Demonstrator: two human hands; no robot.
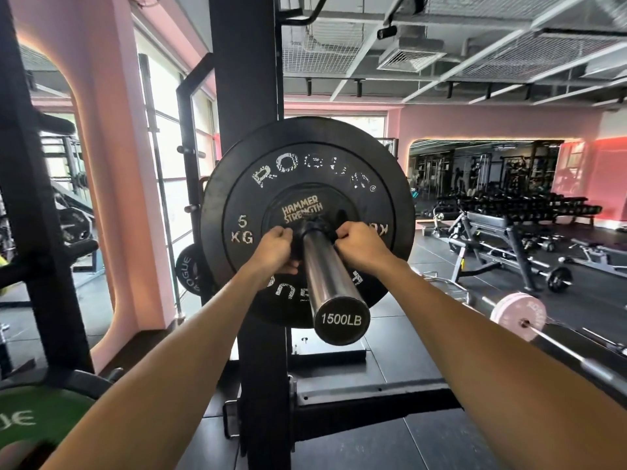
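- Head view: the left hand point(276, 247) is closed, its fingers curled round the left side of a black collar point(314, 227) that sits on the bar point(327, 279).
- The right hand point(356, 240) is closed too. It pinches a dark tab on the collar's right side, with its knuckles turned up.
- The collar lies between the two hands, wrapped round the bar. It looks to be touching the small plate point(302, 206) just beyond the fingers.
- Behind the small plate, farther from the hands, hangs a big plate point(305, 171) marked 5 KG, on the same bar.
- The bare length of the bar runs back between the forearms towards the person and ends in a round cap point(341, 320) below the wrists.
- A black rack post point(244, 62) rises beyond the left hand, behind the plates.
- Well off to the right of the right hand, a pink plate point(517, 315) sits on another bar low down. A green plate point(37, 415) lies below the left forearm.
- Step in hand, as I judge it: working the collar at the face of the plates. One frame cannot tell me whether it is being locked on or loosened.
- Next move, if it is locking on: keep the collar pressed flat to the small plate and close it evenly from both sides.
- If it is coming off: squeeze both sides together, then draw the collar straight back along the bar, past the wrists and off over the cap.
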